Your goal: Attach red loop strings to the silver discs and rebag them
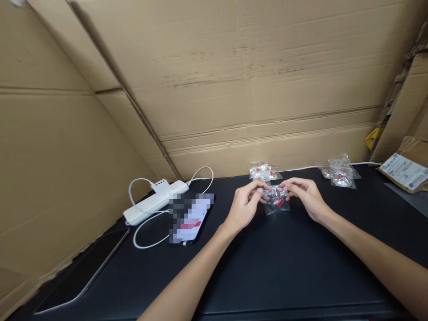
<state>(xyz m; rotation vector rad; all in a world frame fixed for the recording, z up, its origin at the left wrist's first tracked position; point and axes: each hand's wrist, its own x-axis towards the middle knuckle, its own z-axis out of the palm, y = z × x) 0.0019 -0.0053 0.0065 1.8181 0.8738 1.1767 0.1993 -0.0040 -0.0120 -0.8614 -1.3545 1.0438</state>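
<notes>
Between my two hands is a small clear plastic bag (277, 206) with a red cord or loop showing inside it. My left hand (248, 201) pinches the bag's upper left edge between thumb and fingers. At the upper right edge, my right hand (303, 195) grips it the same way. The bag hangs just over the black tabletop (267, 267); whether its lower end touches the surface I cannot tell. Just behind my left hand lies a pile of similar clear bags (265, 170) with red bits in them. Farther right sits another pile of such bags (341, 171).
At left are a white power strip (152, 207) with looping white cables, a phone (192, 223) with a lit, blurred screen, and a dark tablet-like panel (83, 272). A labelled brown parcel (406, 169) lies far right. Cardboard walls (234, 89) enclose the back and sides.
</notes>
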